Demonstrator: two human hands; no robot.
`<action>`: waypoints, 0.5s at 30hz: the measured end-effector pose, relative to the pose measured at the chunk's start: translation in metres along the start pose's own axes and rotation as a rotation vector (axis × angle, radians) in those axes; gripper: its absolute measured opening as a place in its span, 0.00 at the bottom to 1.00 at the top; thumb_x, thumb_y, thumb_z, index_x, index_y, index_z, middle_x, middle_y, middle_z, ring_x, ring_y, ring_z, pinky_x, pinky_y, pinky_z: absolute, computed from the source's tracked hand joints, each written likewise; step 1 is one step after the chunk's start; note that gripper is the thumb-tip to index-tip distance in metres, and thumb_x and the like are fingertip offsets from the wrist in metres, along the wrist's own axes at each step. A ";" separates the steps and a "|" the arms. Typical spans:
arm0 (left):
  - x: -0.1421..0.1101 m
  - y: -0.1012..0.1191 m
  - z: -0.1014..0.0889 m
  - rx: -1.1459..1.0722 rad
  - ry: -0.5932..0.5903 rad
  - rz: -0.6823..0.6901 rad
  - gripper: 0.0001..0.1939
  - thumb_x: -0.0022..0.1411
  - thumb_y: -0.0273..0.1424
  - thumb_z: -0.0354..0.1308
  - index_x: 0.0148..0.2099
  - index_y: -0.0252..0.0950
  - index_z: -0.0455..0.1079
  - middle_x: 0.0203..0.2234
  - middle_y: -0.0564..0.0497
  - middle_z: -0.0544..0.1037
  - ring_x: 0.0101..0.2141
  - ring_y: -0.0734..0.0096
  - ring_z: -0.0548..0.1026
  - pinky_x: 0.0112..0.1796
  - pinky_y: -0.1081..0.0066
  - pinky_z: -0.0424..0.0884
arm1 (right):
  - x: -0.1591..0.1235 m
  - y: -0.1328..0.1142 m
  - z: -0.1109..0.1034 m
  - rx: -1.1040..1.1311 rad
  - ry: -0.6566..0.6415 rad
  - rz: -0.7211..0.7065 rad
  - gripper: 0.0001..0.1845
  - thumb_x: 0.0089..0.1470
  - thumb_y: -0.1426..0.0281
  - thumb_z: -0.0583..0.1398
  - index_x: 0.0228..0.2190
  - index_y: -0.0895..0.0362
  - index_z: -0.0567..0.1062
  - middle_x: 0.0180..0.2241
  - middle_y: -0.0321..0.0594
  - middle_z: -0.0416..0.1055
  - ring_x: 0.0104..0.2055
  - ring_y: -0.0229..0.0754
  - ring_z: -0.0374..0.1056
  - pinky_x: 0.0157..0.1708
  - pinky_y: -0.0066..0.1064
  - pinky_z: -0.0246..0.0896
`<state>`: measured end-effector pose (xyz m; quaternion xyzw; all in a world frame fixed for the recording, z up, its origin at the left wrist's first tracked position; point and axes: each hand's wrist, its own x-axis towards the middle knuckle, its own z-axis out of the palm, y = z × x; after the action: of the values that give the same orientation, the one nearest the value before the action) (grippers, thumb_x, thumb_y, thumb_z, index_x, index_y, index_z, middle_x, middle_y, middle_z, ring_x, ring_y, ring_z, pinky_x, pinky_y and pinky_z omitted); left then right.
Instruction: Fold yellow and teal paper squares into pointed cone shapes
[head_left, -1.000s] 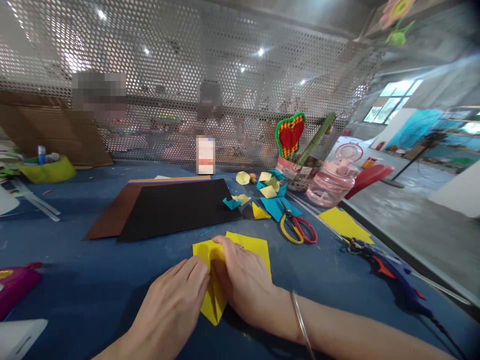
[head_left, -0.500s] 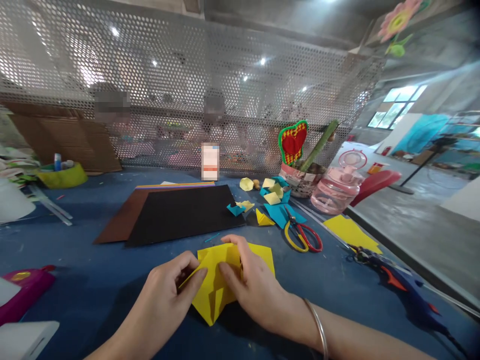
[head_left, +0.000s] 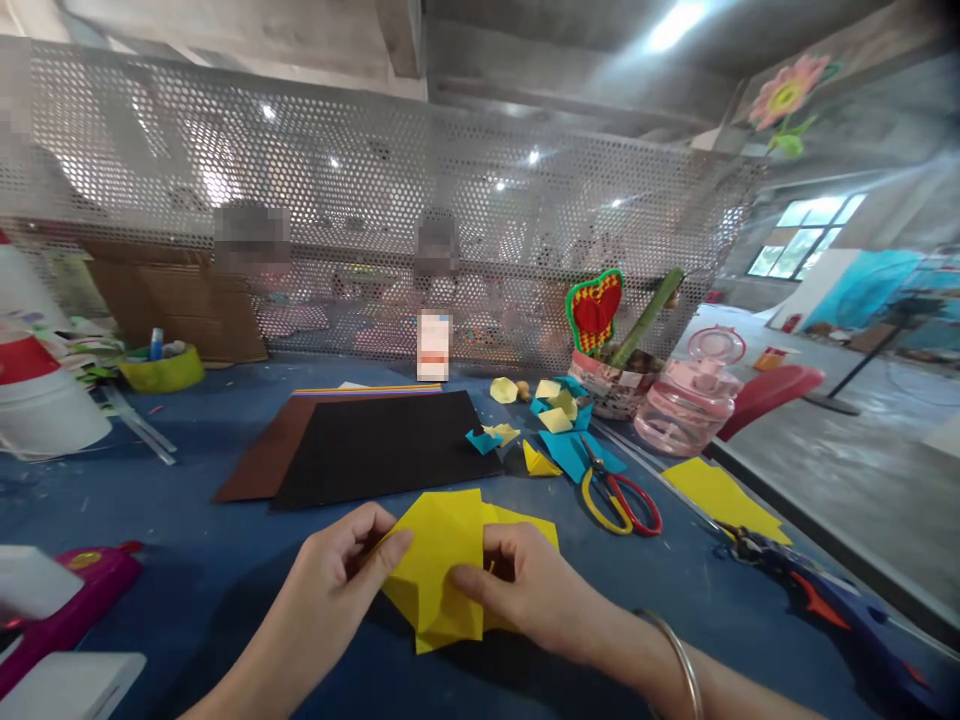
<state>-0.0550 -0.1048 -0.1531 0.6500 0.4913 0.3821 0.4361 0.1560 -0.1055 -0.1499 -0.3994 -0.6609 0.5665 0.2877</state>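
1. Yellow paper (head_left: 444, 545) is held over the tabletop (head_left: 195, 545).
2. Its left edge is pinched in the grip of the left hand (head_left: 337, 575).
3. Its right side is clamped by the right hand (head_left: 536, 590).

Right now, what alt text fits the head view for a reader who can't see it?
A person's bare left hand and bare right hand hold creased yellow paper over a blue tabletop. Beyond lies a flat black sheet, with scissors with one yellow and one red handle to its right.
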 end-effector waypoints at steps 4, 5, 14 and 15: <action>0.001 0.006 0.000 -0.120 -0.080 -0.014 0.15 0.62 0.43 0.53 0.35 0.37 0.70 0.25 0.55 0.69 0.26 0.73 0.65 0.26 0.77 0.62 | 0.001 0.000 -0.002 -0.013 0.097 -0.006 0.13 0.53 0.64 0.60 0.37 0.58 0.78 0.35 0.41 0.76 0.36 0.46 0.71 0.34 0.31 0.64; 0.001 0.007 0.000 -0.147 -0.107 -0.028 0.14 0.62 0.43 0.54 0.38 0.37 0.72 0.26 0.55 0.70 0.27 0.72 0.66 0.26 0.77 0.62 | 0.002 0.001 -0.002 -0.015 0.114 -0.010 0.14 0.53 0.62 0.60 0.37 0.58 0.78 0.35 0.42 0.76 0.36 0.46 0.71 0.33 0.31 0.64; -0.003 0.012 -0.002 -0.382 -0.273 -0.095 0.16 0.59 0.38 0.61 0.48 0.40 0.74 0.38 0.50 0.80 0.38 0.63 0.76 0.44 0.67 0.70 | 0.003 0.001 -0.004 0.098 0.179 -0.037 0.18 0.53 0.57 0.62 0.39 0.57 0.78 0.37 0.43 0.77 0.40 0.49 0.72 0.39 0.36 0.67; -0.003 0.011 -0.002 -0.387 -0.281 -0.093 0.15 0.58 0.38 0.62 0.47 0.40 0.75 0.39 0.50 0.81 0.39 0.63 0.76 0.45 0.67 0.70 | 0.003 0.000 -0.004 0.125 0.176 -0.046 0.18 0.52 0.58 0.62 0.39 0.57 0.78 0.37 0.43 0.77 0.41 0.49 0.72 0.40 0.36 0.67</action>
<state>-0.0543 -0.1086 -0.1422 0.5778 0.3729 0.3546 0.6335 0.1578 -0.1008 -0.1492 -0.4137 -0.6056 0.5624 0.3818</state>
